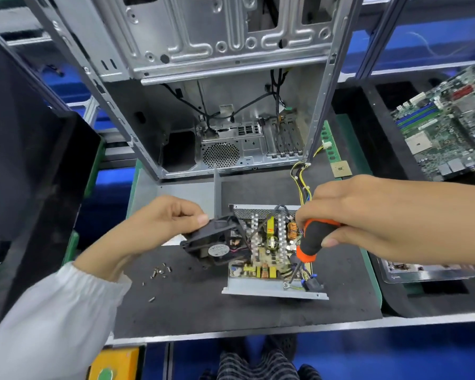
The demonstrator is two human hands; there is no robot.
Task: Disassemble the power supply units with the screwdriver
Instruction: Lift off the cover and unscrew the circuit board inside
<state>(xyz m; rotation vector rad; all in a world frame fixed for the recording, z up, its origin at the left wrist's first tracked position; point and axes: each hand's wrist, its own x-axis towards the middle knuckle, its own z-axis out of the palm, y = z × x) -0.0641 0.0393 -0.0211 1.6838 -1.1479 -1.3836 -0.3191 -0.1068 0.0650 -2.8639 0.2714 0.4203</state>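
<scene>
An opened power supply unit (269, 289) lies on the dark mat, its circuit board (269, 250) with yellow parts and coils exposed. My left hand (159, 226) grips a black cooling fan (217, 242) lifted at the unit's left side, still tied to the board by thin wires. My right hand (368, 215) holds an orange and black screwdriver (313, 239), its shaft pointing down into the unit's front right corner. Yellow and black cables (302, 182) run from the unit up toward the case.
An empty metal computer case (231, 111) stands open just behind the unit. Several loose screws (161, 271) lie on the mat (203, 311) to the left. A motherboard (447, 124) sits in a black tray at right; a large black bin (28, 160) at left.
</scene>
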